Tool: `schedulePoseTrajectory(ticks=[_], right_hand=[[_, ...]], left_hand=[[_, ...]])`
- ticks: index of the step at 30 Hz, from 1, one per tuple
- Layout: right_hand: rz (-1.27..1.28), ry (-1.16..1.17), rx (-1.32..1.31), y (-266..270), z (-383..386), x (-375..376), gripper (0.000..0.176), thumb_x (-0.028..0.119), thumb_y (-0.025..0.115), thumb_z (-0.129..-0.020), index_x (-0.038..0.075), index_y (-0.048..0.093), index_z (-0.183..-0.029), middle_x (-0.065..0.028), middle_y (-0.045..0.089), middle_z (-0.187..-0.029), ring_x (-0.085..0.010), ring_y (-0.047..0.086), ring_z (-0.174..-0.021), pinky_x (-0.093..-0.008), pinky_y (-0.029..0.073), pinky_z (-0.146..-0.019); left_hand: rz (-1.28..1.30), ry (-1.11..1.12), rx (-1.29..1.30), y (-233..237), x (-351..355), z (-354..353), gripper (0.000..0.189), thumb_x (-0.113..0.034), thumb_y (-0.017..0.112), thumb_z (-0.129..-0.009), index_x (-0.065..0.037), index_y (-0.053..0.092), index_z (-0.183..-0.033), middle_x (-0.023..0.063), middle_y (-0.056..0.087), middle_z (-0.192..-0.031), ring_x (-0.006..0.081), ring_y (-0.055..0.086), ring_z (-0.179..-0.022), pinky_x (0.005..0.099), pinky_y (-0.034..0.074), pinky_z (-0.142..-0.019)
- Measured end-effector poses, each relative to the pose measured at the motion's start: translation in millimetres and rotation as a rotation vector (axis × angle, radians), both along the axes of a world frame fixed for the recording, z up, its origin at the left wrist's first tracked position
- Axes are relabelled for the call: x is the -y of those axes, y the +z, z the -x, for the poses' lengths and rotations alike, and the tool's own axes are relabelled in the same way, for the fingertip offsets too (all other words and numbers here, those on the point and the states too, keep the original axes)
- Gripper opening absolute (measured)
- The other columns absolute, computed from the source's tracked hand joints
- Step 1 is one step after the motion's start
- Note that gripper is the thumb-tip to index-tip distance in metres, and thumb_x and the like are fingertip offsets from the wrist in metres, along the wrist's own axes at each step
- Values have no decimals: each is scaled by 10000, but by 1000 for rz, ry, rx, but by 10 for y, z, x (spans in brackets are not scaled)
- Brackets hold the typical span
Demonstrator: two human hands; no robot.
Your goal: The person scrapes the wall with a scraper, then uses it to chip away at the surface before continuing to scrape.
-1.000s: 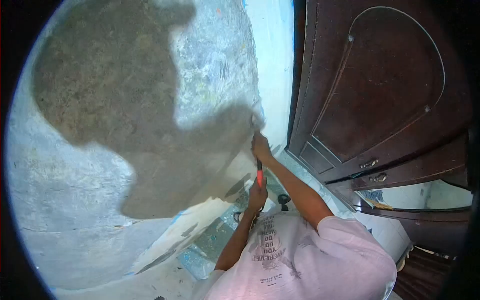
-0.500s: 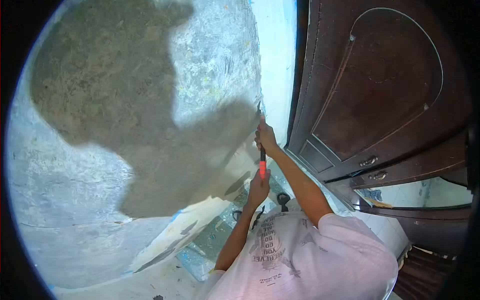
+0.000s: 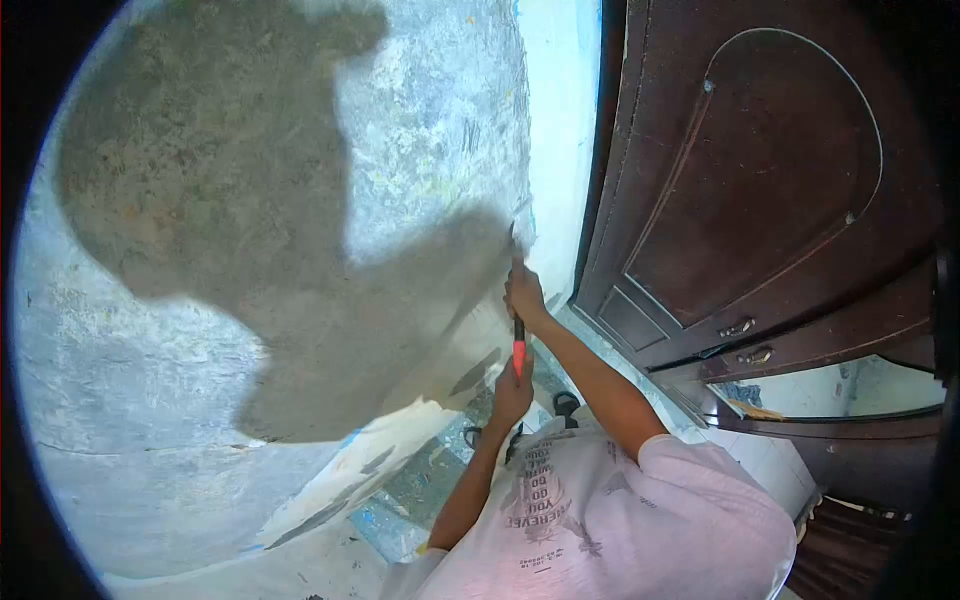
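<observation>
A scraper with a red and black handle (image 3: 519,357) is held in both hands. My right hand (image 3: 524,294) wraps round its upper part, near the blade. Lower down, my left hand (image 3: 513,396) grips the red end of the handle. The thin dark blade (image 3: 515,238) meets the wall (image 3: 430,130) at the border between the rough, mottled grey surface and a smoother white strip (image 3: 560,130). Pale material, perhaps a lifted paint flake (image 3: 526,222), shows beside the blade tip. The exact blade contact is too small to make out.
To the right stands a dark brown wooden cabinet (image 3: 760,180) with metal handles (image 3: 738,328) and a mirror panel (image 3: 830,388). Paint-spotted sheeting or flooring (image 3: 425,490) lies along the wall's foot. A large shadow covers much of the wall.
Both hands and the scraper have moved down along the border, slightly leftward. Pale material now shows beside the blade tip. The grip is the same.
</observation>
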State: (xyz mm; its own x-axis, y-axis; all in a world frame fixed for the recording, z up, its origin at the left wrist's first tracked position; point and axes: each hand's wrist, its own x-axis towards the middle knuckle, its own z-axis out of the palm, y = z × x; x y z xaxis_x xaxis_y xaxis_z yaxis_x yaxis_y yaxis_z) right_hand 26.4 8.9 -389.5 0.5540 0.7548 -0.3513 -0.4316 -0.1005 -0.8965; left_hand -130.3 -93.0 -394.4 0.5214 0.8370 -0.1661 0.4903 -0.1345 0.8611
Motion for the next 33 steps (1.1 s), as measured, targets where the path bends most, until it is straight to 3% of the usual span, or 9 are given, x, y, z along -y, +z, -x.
schedulePoseTrajectory(ticks=[5, 8, 11, 12, 17, 25, 26, 29, 33], right_hand=[[-47, 69, -136, 132, -321, -45, 572, 672, 417, -974, 152, 426, -738, 25, 369, -517, -118, 376, -365, -308, 305, -315], [10, 57, -106, 132, -234, -50, 560, 661, 425, -979, 151, 424, -748, 29, 367, -524, -114, 369, -369, -300, 298, -315], [12, 58, -29, 141, -55, 82, 561, 657, 429, -980, 148, 427, -744, 31, 375, -535, -113, 372, -371, -296, 295, -315], [-29, 109, -4, 132, -30, 106, 566, 658, 430, -979, 147, 429, -736, 31, 379, -539, -113, 375, -370, -295, 294, -315], [-19, 116, -157, 176, -394, -15, 591, 701, 426, -958, 142, 440, -766, 21, 330, -514, -123, 349, -346, -304, 292, -308], [-23, 80, -10, 202, -150, -15, 588, 699, 435, -956, 153, 427, -740, 25, 381, -545, -121, 378, -368, -300, 297, -320], [10, 28, -230, 228, -316, -99, 573, 691, 436, -960, 163, 421, -739, 32, 361, -534, -122, 371, -360, -307, 290, -319], [-104, 121, -223, 193, -353, -52, 556, 679, 447, -963, 171, 415, -742, 34, 344, -524, -114, 369, -358, -303, 281, -315], [-49, 33, -125, 254, -46, -15, 566, 688, 435, -962, 164, 418, -750, 30, 339, -515, -118, 358, -347, -300, 282, -314]], left_hand=[[66, 12, 11, 119, -50, -219, 361, -331, 443, -1062, 5, 566, -1104, 245, 613, -821, 366, 629, -740, 450, 470, -669], [-196, -35, 73, 70, -13, -263, 356, -330, 451, -1060, 8, 560, -1092, 230, 600, -802, 346, 625, -724, 445, 467, -649], [41, 44, 0, 49, 107, -131, 370, -338, 452, -1061, 5, 562, -1145, 185, 586, -732, 288, 614, -658, 413, 467, -612], [-93, 52, 75, 125, 156, -162, 394, -368, 446, -1061, -3, 566, -1149, 172, 592, -707, 263, 610, -624, 402, 468, -599], [95, -6, 4, 314, 1, -380, 398, -381, 430, -1067, -8, 565, -1033, 154, 557, -682, 249, 557, -612, 401, 450, -605], [8, 74, 124, 232, 51, -202, 357, -357, 466, -1058, -16, 566, -1028, 130, 547, -682, 222, 535, -595, 391, 448, -601], [12, 77, 122, 177, 12, -220, 357, -357, 466, -1058, -16, 566, -1028, 130, 547, -682, 222, 535, -595, 391, 448, -601], [180, 45, 5, 582, -52, -331, 336, -337, 488, -1049, -14, 574, -1081, 149, 564, -705, 231, 594, -639, 405, 461, -617], [-16, 31, -5, 171, -57, -69, 328, -325, 494, -1045, -9, 573, -1079, 170, 583, -753, 247, 590, -692, 392, 463, -662]])
